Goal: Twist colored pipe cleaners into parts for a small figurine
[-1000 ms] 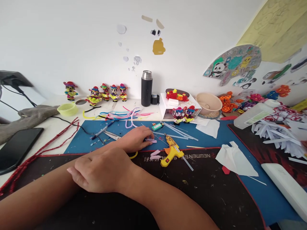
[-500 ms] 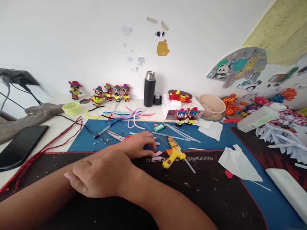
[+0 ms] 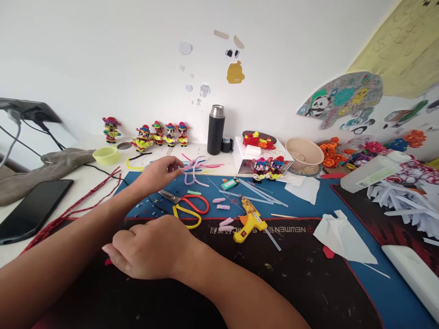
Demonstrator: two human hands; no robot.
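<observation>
My left hand [image 3: 163, 172] reaches over the back of the blue mat, thumb and fingers pinched together at the near end of the lilac pipe cleaners [image 3: 192, 179]. My right hand [image 3: 151, 249] is curled into a loose fist above the black mat, palm side hidden; I cannot see what is inside it. A small red piece [image 3: 108, 262] shows just beneath that fist. Between and beyond the hands lie scissors [image 3: 195, 203] with red and yellow handles. Short lilac pieces [image 3: 226, 225] lie beside a yellow glue gun [image 3: 249, 220].
Several pipe-cleaner figures [image 3: 142, 138] stand along the wall, left of a black thermos [image 3: 216, 130]. Clear glue sticks [image 3: 255, 191] and a green-labelled box [image 3: 229, 184] lie behind the glue gun. A phone [image 3: 36, 210] and red twisted strands [image 3: 70, 210] are at left.
My left hand has moved from the short lilac pieces back and left to the pipe cleaners, uncovering the scissors and lilac pieces. My right fist has stayed nearly in place.
</observation>
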